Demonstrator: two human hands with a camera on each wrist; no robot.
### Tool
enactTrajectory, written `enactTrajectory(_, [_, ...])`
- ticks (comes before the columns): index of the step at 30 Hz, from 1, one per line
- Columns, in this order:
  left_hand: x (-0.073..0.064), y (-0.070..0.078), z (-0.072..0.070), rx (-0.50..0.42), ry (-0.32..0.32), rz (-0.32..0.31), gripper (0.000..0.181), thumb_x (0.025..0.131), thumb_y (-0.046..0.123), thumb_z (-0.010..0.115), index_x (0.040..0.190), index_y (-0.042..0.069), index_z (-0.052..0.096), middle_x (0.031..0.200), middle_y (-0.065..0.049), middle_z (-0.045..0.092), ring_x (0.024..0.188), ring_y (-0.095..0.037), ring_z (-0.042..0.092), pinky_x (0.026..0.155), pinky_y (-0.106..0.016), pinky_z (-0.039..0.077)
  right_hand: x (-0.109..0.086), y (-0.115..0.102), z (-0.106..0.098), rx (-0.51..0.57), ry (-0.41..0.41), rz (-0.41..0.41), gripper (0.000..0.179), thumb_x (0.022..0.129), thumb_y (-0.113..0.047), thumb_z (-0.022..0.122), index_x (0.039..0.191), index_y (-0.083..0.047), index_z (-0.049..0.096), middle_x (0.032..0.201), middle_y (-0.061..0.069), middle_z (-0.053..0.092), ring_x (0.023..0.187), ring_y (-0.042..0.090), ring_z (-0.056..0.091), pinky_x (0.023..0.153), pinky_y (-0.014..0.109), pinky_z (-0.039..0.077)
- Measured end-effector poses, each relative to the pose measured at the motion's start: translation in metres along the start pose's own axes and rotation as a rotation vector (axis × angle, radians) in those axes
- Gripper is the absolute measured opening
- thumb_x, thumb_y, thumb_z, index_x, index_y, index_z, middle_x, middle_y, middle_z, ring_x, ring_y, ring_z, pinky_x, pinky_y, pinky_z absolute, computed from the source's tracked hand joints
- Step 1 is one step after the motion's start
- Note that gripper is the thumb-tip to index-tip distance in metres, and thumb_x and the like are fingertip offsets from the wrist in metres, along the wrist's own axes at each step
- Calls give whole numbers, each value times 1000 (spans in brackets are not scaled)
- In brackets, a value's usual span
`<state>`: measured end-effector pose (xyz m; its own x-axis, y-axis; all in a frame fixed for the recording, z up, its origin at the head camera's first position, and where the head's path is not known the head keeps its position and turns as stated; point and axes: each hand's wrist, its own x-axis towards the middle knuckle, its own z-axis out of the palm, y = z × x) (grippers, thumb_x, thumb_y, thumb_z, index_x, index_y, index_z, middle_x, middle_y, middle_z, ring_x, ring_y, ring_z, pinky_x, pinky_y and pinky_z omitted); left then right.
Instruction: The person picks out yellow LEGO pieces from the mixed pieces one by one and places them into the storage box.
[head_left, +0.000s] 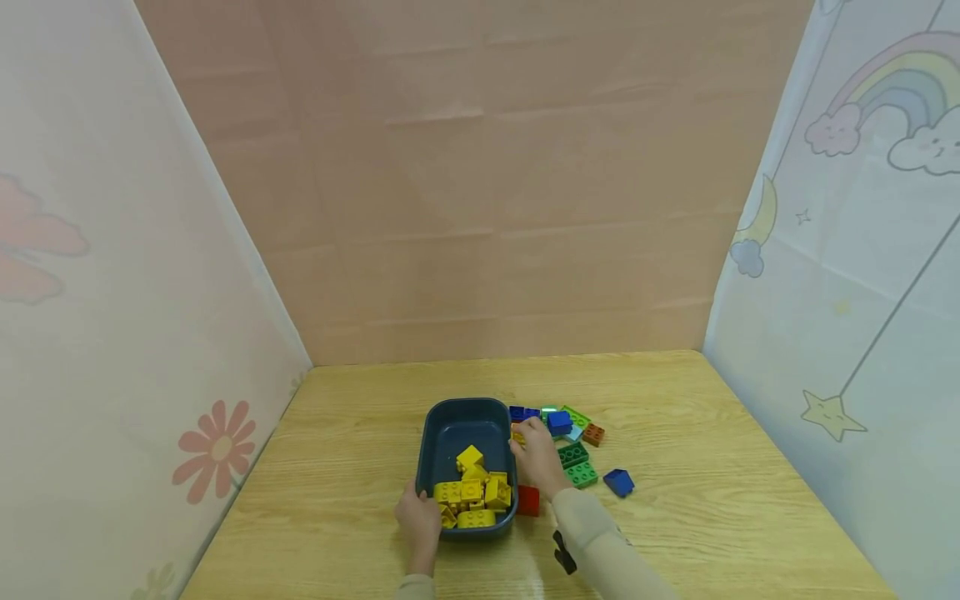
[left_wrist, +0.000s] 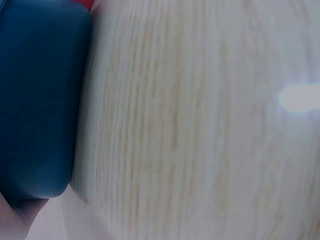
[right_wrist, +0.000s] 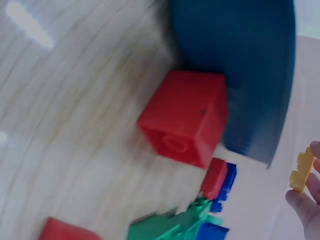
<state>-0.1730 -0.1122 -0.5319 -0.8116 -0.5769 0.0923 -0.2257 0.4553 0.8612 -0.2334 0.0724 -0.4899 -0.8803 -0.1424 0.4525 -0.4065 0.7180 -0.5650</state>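
Observation:
A dark blue plastic bin (head_left: 468,432) stands on the table with several yellow toy bricks (head_left: 471,492) heaped in its near half. At its near left side, my left hand (head_left: 418,518) grips the wall; in the left wrist view, part of that hand (left_wrist: 19,220) shows under a corner. Beyond the bin's right rim, my right hand (head_left: 537,454) pinches a yellow brick (right_wrist: 301,170) between thumb and fingers. A red brick (right_wrist: 182,110) lies against the bin's right side, below that hand.
Right of the bin lie green bricks (head_left: 581,474), blue bricks (head_left: 559,422) and a brown-orange brick (head_left: 593,434). One dark blue brick (head_left: 619,482) sits apart, farther right. A tan sheet (head_left: 487,208) hangs behind the table (head_left: 352,433), with printed sheets on both sides.

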Motion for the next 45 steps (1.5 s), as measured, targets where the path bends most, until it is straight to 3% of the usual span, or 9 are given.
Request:
enactTrajectory(7, [1,-2,-1,-4,-7,7,32,79,-13,46,111,-19,50,108,-35,52,99,-47,51,76,-52,45,-1,-15,2,-26,-22,-83,15,77,-8,68,91,-3,65,88,3,51,78,16,53,62,22,49])
enactTrajectory(14, [3,-4,0,-10,-20,-8,32,81,-12,46,112,-18,50,108,-35,52,99,-46,52,76,-51,46,-10,-22,11,-44,-95,-269,14,76,-4,68,89,-2,64,92,5,50,81,16,52,67,22,49])
enactTrajectory(19, [4,-3,1,-6,-19,-14,32,80,-13,47,111,-18,51,108,-34,53,98,-45,52,76,-51,46,-13,-25,16,-47,-115,-360,13,74,-3,70,86,-1,65,88,3,50,79,14,53,67,21,49])
enactTrajectory(29, [4,-3,1,4,-3,-6,29,80,-13,48,108,-16,54,103,-33,56,94,-44,55,73,-51,47,-25,-26,25,-42,-252,-353,12,77,-7,68,88,-4,65,86,-1,48,79,11,50,70,17,47])
enactTrajectory(45, [4,-3,2,-1,-2,-13,28,80,-13,47,107,-16,54,102,-33,56,93,-44,55,73,-51,47,-31,-23,30,-57,-290,-345,8,78,-8,66,86,-5,66,82,-3,48,72,7,51,64,14,45])
